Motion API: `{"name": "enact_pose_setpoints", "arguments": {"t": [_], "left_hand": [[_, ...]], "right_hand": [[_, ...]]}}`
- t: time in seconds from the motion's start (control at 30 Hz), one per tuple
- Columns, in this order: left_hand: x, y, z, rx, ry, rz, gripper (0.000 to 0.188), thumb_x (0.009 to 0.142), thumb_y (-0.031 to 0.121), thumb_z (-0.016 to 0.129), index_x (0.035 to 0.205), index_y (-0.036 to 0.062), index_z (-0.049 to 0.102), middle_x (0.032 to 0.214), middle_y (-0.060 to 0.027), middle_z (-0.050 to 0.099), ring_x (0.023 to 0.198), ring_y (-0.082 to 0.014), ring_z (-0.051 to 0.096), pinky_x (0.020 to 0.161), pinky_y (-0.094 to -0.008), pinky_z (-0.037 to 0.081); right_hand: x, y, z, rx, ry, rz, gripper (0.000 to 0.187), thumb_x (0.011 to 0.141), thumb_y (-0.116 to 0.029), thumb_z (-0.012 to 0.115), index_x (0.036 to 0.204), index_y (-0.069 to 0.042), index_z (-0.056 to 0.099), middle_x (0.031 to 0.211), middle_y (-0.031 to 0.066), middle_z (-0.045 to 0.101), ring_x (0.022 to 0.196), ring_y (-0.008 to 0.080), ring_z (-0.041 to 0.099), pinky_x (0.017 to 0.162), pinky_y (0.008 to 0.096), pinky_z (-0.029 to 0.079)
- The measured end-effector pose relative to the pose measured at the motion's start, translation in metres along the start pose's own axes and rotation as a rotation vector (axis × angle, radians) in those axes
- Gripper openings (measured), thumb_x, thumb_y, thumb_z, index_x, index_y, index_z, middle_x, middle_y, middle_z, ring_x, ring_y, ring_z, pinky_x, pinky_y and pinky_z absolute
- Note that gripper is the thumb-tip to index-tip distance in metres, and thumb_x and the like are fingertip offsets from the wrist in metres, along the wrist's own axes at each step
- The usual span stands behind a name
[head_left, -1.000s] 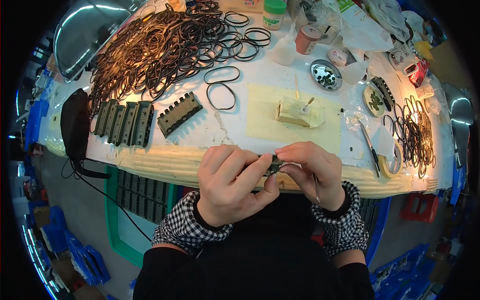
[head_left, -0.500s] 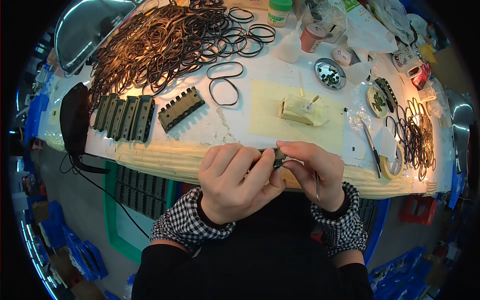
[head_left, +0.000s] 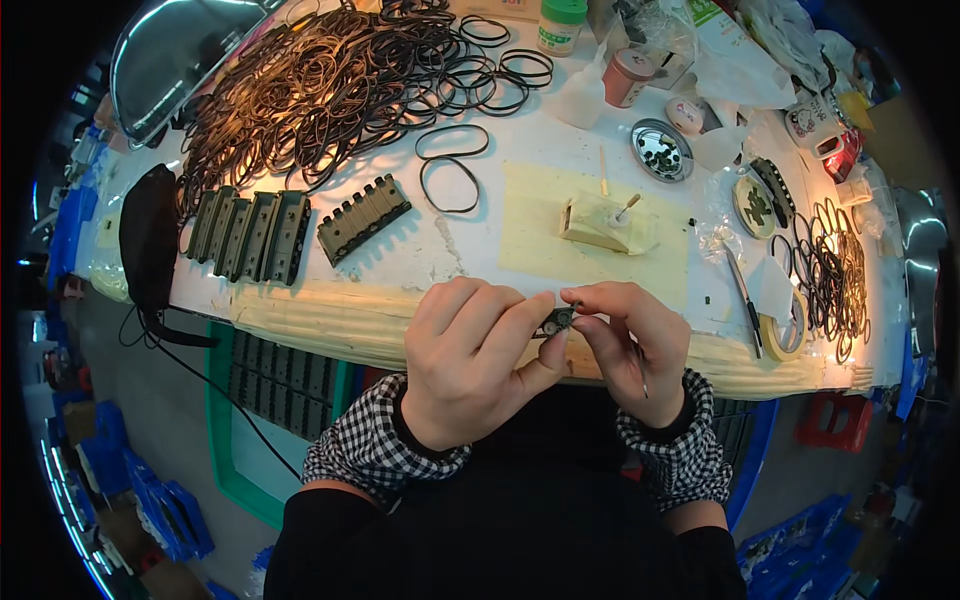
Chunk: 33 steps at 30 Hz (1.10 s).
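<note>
Over the table's near edge, my left hand is closed around a small dark green model hull with round wheels along its side. Most of the hull is hidden behind the fingers. At its right end my right hand pinches with thumb and forefinger; whether a tiny part sits between those tips is too small to tell. A thin metal tool is tucked in the right hand, pointing down. Further off, a tan block holding an upright wooden stick lies on a yellow sheet.
Several olive model hulls stand at left, one more hull beside them. Behind lies a heap of black rubber loops. To the right are a round dish of small green parts, a pen-like tool and a tape roll.
The hull has turned in my left hand, so its wheeled side now shows. My left hand has shifted slightly right, and the metal tool in my right hand has swung a little.
</note>
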<state>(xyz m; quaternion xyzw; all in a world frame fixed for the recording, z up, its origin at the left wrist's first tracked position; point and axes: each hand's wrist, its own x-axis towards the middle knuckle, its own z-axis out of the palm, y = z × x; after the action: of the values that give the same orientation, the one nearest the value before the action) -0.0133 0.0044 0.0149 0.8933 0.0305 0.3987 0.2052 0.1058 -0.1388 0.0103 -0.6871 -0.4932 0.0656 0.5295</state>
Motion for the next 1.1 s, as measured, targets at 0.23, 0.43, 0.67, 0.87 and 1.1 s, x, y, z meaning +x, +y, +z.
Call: {"name": "enact_pose_setpoints", "arguments": {"t": [0.23,0.43,0.67,0.87,1.1], "left_hand": [[0.001,0.003,0.0,0.0,0.016,-0.019,0.029,0.066,0.008,0.076,0.093,0.0023,0.069,0.077,-0.006,0.06,0.071,-0.0229,0.056,0.062,-0.0333,0.045],[0.001,0.007,-0.001,0.12,0.01,0.018,0.031,0.067,0.011,0.076,0.095,0.0019,0.069,0.08,-0.0037,0.061,0.071,-0.0214,0.057,0.063,-0.0337,0.046],[0.0,0.007,0.002,0.086,-0.01,0.014,0.031,0.07,0.008,0.077,0.099,0.0009,0.069,0.082,-0.0045,0.062,0.072,-0.0213,0.058,0.063,-0.0333,0.046],[0.0,0.008,0.002,-0.209,-0.052,-0.194,0.028,0.077,0.005,0.076,0.103,-0.0012,0.067,0.083,-0.0086,0.062,0.07,-0.0227,0.059,0.063,-0.0318,0.048],[-0.009,0.003,0.004,-0.576,-0.114,-0.478,0.026,0.081,0.001,0.074,0.105,-0.0025,0.064,0.088,-0.0096,0.062,0.07,-0.0142,0.06,0.063,-0.0254,0.05]], "right_hand": [[0.0,0.002,0.004,0.052,0.063,-0.005,0.025,0.082,0.001,0.073,0.106,-0.004,0.067,0.094,0.0096,0.069,0.071,0.0148,0.068,0.048,0.0235,0.046],[-0.001,0.002,0.004,0.024,0.053,-0.003,0.029,0.083,0.0,0.072,0.111,-0.004,0.067,0.099,0.0106,0.07,0.071,0.0149,0.068,0.052,0.0231,0.05],[-0.003,0.005,0.003,0.014,0.083,0.002,0.03,0.085,0.0,0.07,0.115,-0.003,0.066,0.103,0.0113,0.071,0.073,0.0141,0.069,0.054,0.0227,0.051],[0.0,0.004,0.006,0.058,0.115,0.04,0.029,0.086,0.002,0.069,0.114,-0.003,0.066,0.106,0.0121,0.07,0.073,0.0131,0.067,0.053,0.0221,0.049],[0.006,-0.001,0.011,0.016,0.213,0.068,0.021,0.085,0.001,0.07,0.105,-0.002,0.067,0.093,0.0076,0.067,0.058,0.0066,0.054,0.048,0.0202,0.041]]}}
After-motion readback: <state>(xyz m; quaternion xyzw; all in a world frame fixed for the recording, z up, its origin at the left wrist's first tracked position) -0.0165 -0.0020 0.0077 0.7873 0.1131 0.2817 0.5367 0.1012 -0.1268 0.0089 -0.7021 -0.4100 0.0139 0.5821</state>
